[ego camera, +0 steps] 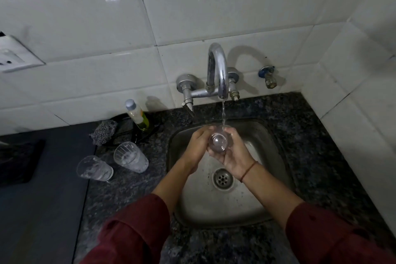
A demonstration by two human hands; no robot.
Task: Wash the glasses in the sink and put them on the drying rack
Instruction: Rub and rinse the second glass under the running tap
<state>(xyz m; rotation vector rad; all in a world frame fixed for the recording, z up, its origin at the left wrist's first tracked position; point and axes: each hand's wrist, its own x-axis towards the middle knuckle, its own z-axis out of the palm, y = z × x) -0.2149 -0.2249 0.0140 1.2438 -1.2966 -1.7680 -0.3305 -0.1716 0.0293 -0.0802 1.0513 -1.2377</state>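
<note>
A clear drinking glass is held over the steel sink, its base turned toward me, under water running from the curved tap. My left hand wraps its left side. My right hand cups it from the right and below. Two more clear glasses stand on the granite counter left of the sink: one closer to the basin, the other further left. Both look wet or soapy inside.
A soap bottle and a grey scrubber sit on a dark tray behind the two glasses. The sink drain lies below my hands. A dark mat covers the far-left surface. A small valve sticks out of the tiled wall.
</note>
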